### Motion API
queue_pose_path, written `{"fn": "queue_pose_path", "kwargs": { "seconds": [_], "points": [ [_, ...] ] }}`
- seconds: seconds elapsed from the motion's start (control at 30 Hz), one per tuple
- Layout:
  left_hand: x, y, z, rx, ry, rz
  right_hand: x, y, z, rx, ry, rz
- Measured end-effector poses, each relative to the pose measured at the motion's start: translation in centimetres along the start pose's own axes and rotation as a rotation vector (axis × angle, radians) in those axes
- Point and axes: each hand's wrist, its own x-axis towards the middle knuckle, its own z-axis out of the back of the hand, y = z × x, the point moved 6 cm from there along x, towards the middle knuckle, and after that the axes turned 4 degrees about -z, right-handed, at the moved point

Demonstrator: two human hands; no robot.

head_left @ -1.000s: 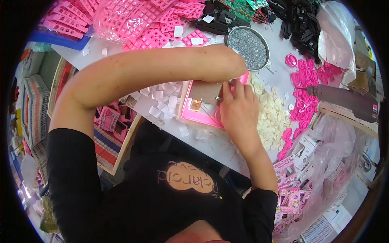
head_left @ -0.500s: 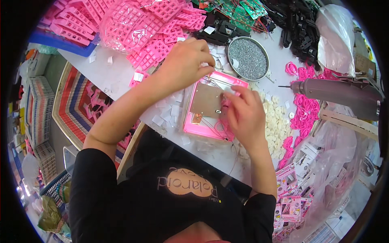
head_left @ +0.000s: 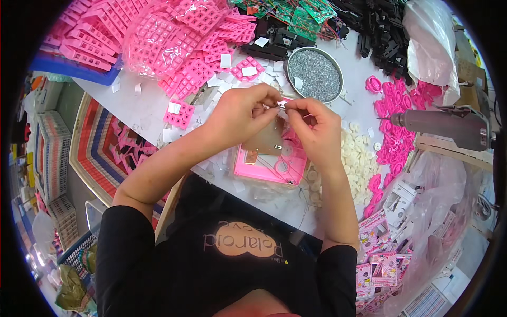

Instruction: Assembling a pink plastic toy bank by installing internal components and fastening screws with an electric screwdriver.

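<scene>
Head view: left hand and right hand pinch one small white piece, fingertips narrow. Below lies a glossy pink shell, hemmed by a round metal tin and white discs.

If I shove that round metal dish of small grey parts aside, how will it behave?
The round metal dish is heaped nearly to its rim with small grey parts, so it probably feels heavy for its size. It looks shallow and wide, unlikely to tip, though a quick shove might spill parts onto the white table.
</scene>
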Motion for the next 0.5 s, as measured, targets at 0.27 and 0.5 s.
{"fn": "queue_pose_path", "kwargs": {
  "seconds": [0.27,0.5],
  "points": [
    [-0.6,0.2,-0.2,-0.102,-0.056,-0.036,-0.5,1.2,-0.8,-0.094,-0.062,0.144],
    [-0.6,0.2,0.0,0.15,-0.05,-0.055,-1.7,1.4,-1.0,-0.278,-0.247,0.394]
  ]
}}
